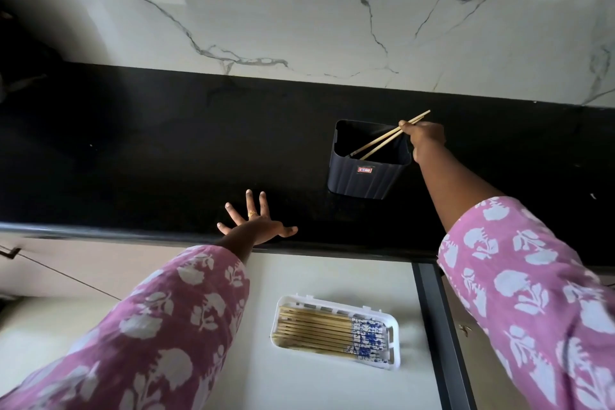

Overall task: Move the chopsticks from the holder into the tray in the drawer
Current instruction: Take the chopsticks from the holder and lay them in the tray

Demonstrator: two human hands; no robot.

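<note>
Pinching two chopsticks (382,140) over the holder (366,176), right hand (424,135).

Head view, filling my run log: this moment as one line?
right hand: pinches chopstick pair, tips in holder | left hand: spread on counter | tray: laid chopsticks inside

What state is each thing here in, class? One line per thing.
holder: upright on the counter.
two chopsticks: tilted, lower ends in the holder.
right hand: pinches the two chopsticks.
left hand: spread flat on the counter.
drawer: open.
tray: in the drawer, filled with laid chopsticks.
</note>
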